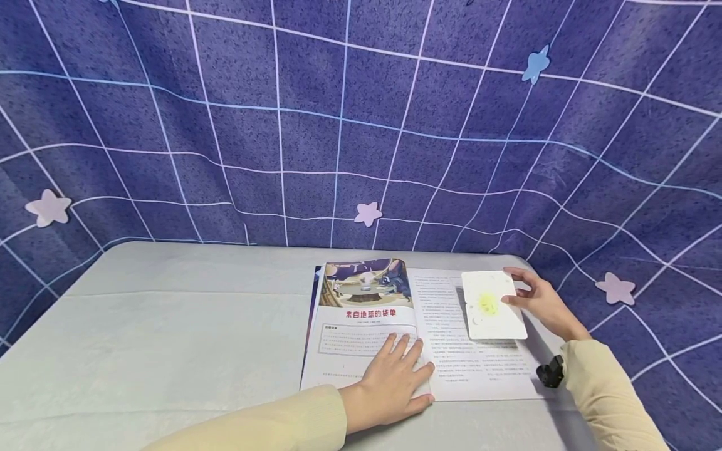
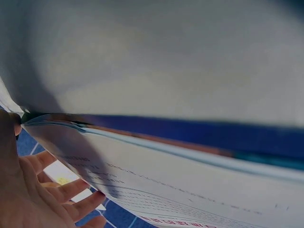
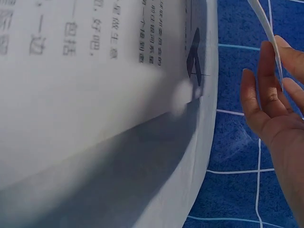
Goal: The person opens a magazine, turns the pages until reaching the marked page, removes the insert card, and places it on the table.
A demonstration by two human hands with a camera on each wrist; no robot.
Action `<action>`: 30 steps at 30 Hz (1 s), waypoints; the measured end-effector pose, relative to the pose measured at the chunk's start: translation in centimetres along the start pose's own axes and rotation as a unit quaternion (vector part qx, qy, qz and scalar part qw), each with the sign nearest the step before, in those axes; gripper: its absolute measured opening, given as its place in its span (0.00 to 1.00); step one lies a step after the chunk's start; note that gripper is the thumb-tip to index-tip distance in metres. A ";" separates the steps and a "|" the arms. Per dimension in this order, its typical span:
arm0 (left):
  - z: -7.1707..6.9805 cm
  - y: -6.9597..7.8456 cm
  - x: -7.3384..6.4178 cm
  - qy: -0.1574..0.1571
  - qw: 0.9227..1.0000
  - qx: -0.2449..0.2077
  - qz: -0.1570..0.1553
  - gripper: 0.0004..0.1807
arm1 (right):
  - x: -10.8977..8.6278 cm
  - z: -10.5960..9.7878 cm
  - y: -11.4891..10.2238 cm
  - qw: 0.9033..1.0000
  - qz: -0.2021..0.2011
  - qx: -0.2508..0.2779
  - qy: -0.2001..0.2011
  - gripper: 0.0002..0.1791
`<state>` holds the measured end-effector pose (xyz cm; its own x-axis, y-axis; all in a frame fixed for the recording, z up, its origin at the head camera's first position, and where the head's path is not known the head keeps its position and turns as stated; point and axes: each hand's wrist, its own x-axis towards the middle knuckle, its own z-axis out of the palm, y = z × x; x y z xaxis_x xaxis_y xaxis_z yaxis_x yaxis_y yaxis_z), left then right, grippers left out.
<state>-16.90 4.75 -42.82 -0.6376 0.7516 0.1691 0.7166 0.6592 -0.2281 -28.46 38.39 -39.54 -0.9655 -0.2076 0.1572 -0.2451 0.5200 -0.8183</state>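
Note:
An open magazine [image 1: 361, 366] lies on the table, with a colour picture and a red Chinese title on its left page and dense print on the right. My left hand [image 1: 389, 382] rests on the lower part of the left page near the fold, fingers spread. Over the right page my right hand [image 1: 536, 297] pinches a white card [image 1: 493, 316] with a yellow splash in its middle by its right edge. The right wrist view shows that card [image 3: 267, 33] almost edge-on between thumb and fingers. Some of the page's print is hidden behind it.
A pale cloth covers the table [image 1: 169, 332], which extends to the left of the magazine. Behind it hangs a blue curtain [image 1: 310, 144] with a white grid and stars. A small black device [image 1: 549, 372] sits at my right wrist.

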 end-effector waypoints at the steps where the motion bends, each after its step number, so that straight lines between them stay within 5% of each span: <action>1: 0.0 0.0 0.0 0.001 1.000 0.000 0.000 0.29 | 0.0 -0.1 -0.1 1.000 -0.002 0.002 0.003 0.37; 30: -0.2 -0.1 0.0 0.001 1.000 -0.014 0.003 0.29 | -2.7 -4.1 2.5 0.997 0.042 -0.029 0.061 0.34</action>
<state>-16.93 4.63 -42.63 -0.6335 0.7550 0.1690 0.7274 0.6557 -0.2023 -26.79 43.68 -39.73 -0.9855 -0.0607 0.1582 -0.1639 0.5784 -0.7991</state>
